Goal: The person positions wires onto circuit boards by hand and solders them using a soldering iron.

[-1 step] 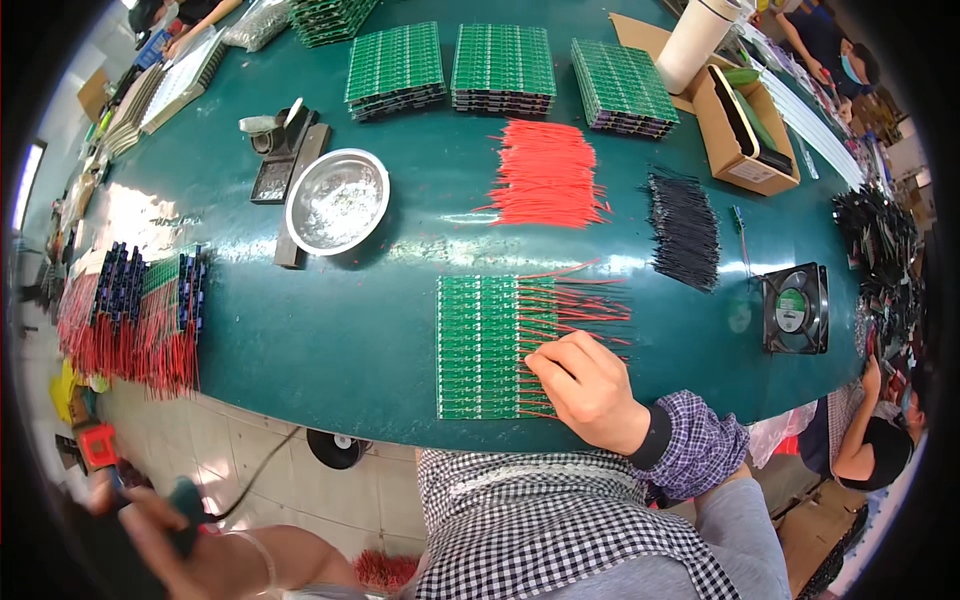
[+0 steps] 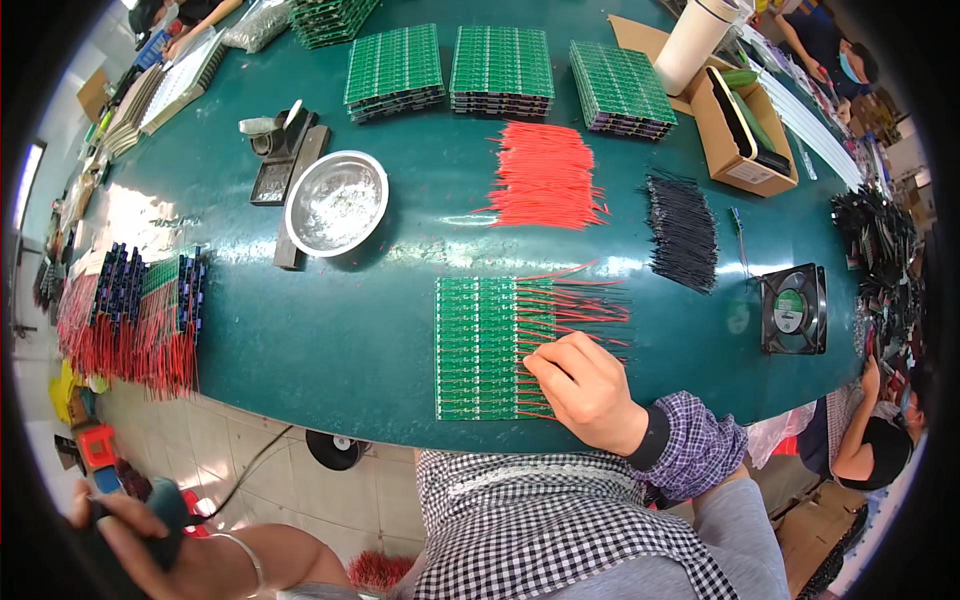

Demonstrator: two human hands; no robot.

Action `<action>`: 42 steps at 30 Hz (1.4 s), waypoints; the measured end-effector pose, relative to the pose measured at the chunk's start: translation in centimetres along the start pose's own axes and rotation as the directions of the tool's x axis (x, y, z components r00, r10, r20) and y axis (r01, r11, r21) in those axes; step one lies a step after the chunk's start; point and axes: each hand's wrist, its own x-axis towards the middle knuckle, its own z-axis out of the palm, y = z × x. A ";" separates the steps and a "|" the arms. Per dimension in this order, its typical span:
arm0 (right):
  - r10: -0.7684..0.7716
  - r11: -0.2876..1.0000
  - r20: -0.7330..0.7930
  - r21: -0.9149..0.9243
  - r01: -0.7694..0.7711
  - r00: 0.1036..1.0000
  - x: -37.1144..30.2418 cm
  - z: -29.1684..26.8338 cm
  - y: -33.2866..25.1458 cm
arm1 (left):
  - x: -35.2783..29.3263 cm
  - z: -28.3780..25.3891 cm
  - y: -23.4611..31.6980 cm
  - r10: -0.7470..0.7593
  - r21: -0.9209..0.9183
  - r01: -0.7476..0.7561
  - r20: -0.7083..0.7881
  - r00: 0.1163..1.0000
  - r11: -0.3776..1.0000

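A green circuit board panel [image 2: 475, 350] lies flat near the table's front edge. Red and black wires [image 2: 590, 300] stick out from its right side. My right hand [image 2: 590, 385] rests over that side, thumb and forefinger pinched on a red wire at the board; the exact tip contact is partly hidden. Low at the far left, off the table, my left hand [image 2: 135, 530] is wrapped around a dark green, corded hand tool [image 2: 168, 508]. Motion and the picture's dark rim blur its working end. A red wire pile [image 2: 545, 178] and a black wire pile [image 2: 683, 230] lie beyond the panel.
Stacked green boards [image 2: 500, 65] line the back. A metal bowl [image 2: 337, 203] stands left of centre beside a dark stand [image 2: 290, 170]. Wired boards [image 2: 135, 310] sit at the left edge. To the right are a small fan [image 2: 793, 308] and a cardboard box [image 2: 735, 140]. Other people work nearby.
My left hand and the corded tool have shifted slightly left. My right hand stays at the same spot on the panel.
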 end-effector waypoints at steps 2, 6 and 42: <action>0.009 1.000 -0.020 0.013 -0.008 1.000 -0.1 0.0 0.0 | 0.9 -0.8 -3.0 -0.136 -0.240 0.136 0.019 0.991 0.961; -0.013 1.000 -0.019 0.009 0.013 1.000 0.1 0.4 -0.4 | -8.1 8.2 -5.5 -0.469 0.163 0.446 0.452 0.759 0.880; -0.035 0.999 0.000 0.019 0.035 0.999 -0.5 0.4 -0.4 | -17.0 -2.6 7.3 -0.517 0.225 0.844 0.853 0.071 0.487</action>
